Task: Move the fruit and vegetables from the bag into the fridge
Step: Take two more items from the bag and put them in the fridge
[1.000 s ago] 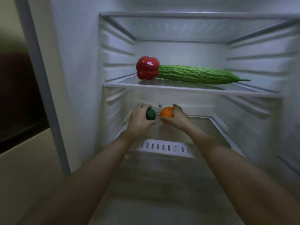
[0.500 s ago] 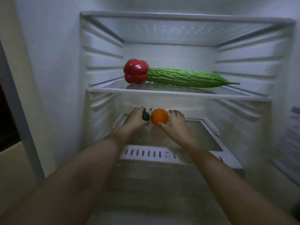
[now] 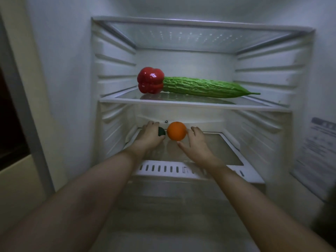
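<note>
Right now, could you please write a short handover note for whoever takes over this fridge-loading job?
Left hand: grips a small dark green item on the lower shelf.
Right hand: open beside the orange, which rests on that shelf; contact unclear.
Done: red pepper and bitter gourd lie touching on the upper shelf.
Left: release the green item, then check the bag, which is out of view.

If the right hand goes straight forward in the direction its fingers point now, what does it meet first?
Probably the orange. The right hand lies just beside it, fingers pointing toward the fridge's back wall. If it passes the orange, that wall comes next; depth is hard to judge.
</note>
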